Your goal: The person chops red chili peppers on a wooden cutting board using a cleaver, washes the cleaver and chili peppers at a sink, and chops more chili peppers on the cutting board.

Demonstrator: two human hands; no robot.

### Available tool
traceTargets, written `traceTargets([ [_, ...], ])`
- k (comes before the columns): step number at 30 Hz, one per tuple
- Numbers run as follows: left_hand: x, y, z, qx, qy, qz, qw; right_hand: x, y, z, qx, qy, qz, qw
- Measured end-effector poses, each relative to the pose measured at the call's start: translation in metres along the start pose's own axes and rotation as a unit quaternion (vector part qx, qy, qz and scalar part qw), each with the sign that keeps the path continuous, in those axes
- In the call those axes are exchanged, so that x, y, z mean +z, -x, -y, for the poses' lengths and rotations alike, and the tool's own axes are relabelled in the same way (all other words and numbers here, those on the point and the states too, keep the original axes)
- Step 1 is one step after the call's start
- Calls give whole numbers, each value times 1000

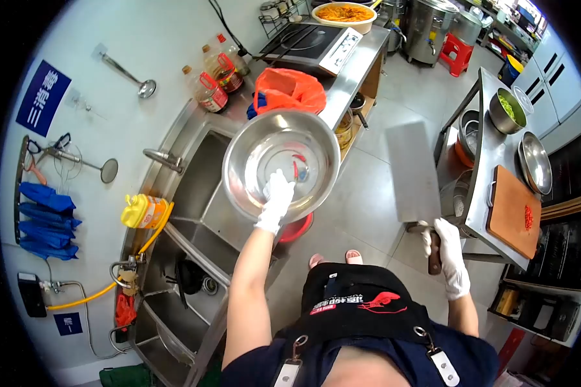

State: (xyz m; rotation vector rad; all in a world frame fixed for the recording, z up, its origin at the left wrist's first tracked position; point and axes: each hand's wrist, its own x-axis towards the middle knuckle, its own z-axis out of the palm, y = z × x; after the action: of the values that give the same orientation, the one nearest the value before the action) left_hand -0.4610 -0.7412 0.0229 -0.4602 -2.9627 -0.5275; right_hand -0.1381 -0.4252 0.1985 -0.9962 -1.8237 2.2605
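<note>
My left hand (279, 193), in a white glove, reaches into a large steel bowl (242, 151) at the sink's edge. Its fingers are bunched near a few red chili peppers (296, 169) in the bottom of the bowl; what they pinch, if anything, is hidden. In my right hand (452, 258), also gloved in white, is the dark handle of a cleaver (413, 174). The cleaver's broad blade points away from me, over the floor and left of the side table. On that table, a brown cutting board (513, 216) bears a small heap of chopped red chili (528, 218).
A steel sink (200, 174) with a faucet (164, 159) lies left. Behind the bowl are a red plastic bag (289, 90), sauce bottles (206, 90) and an induction cooker (303, 42). A bowl of chopped greens (507, 111) stands on the side table (487, 135). Beneath my left arm is a red bucket (297, 229).
</note>
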Motion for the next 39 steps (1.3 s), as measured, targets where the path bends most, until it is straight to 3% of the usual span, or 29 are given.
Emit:
traceTargets([
  [1,9,-13,-10,5,-57,7,998,-13,4,-3,13,-28,-35,999],
  [4,17,-43,-20,-56,-20,125,990,-49,15,-28,2,-57,-107,993],
  [7,36,-59,-15,-92,21,113,989,-62,20,-37,33,-88,-179,979],
  [8,45,-62,-10,-72,75,50,993,-67,17,-46,35,-95,-196,975],
  [10,84,-80,17,-64,140,14,988,-62,20,-40,37,-96,-232,967],
  [12,37,-78,-32,-59,349,89,931,-58,14,-40,63,-120,-253,958],
  [13,8,-78,-58,-45,320,110,940,-54,10,-47,65,-169,-256,950],
  [14,-37,-78,-89,-73,238,220,943,-52,9,-40,62,-127,-252,957],
  [16,16,-84,-42,66,160,123,977,-52,6,-43,60,-97,-255,960],
  [17,44,-95,-16,160,222,72,959,-49,5,-35,83,-130,-266,952],
  [18,46,-98,-4,132,156,122,971,-53,3,-40,77,-166,-244,952],
  [19,50,-106,10,100,86,173,976,-60,-1,-56,85,-114,-227,963],
  [23,43,-113,12,128,27,202,971,-67,-3,-49,44,-132,-226,964],
  [25,20,-107,-16,82,8,244,966,-86,-7,-51,47,-160,-218,962],
  [30,34,-91,-52,58,-17,211,976,-152,-21,-67,-5,-169,-245,955],
  [38,38,-52,-77,-28,-52,110,992,-272,-7,-47,-2,-157,-267,951],
  [39,38,-47,-75,-44,-51,95,993,-287,-12,-57,-13,-64,-290,955],
])
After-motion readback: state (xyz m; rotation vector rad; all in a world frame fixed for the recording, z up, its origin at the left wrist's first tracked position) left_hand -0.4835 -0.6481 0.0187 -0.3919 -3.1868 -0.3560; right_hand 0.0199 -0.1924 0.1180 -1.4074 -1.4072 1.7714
